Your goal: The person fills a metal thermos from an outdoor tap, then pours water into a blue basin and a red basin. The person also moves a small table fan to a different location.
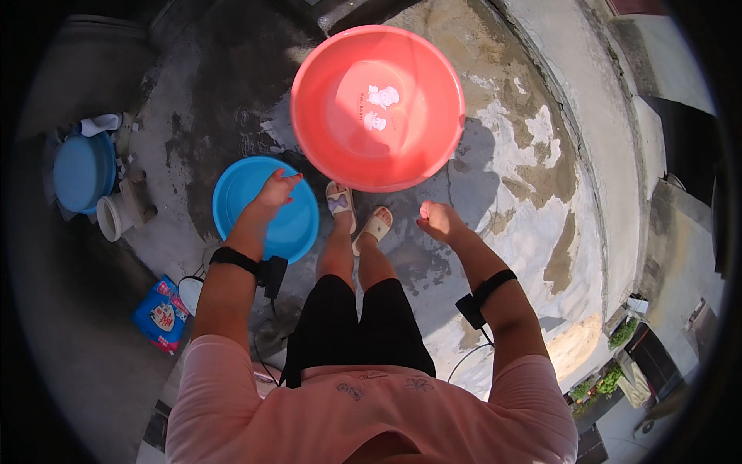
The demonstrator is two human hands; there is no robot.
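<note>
My left hand [277, 189] hangs above a round blue plastic basin [243, 174], its fingers apart and nothing in it. On the right, my right hand [442, 223] is held over the concrete floor, fingers curled in, with nothing seen in it. A large round pink plastic basin [313, 116] stands ahead of my feet. Cartoon figures and writing are printed on its bottom. Both hands are apart from this basin. Whether either basin holds water, I cannot tell.
My feet in cream slides [375, 227] stand between the basins. At left are another blue basin [84, 174], a white bucket [110, 217] and a blue detergent bag [162, 314]. The concrete floor [522, 174] is patchy, with a raised ledge [585, 116] along the right.
</note>
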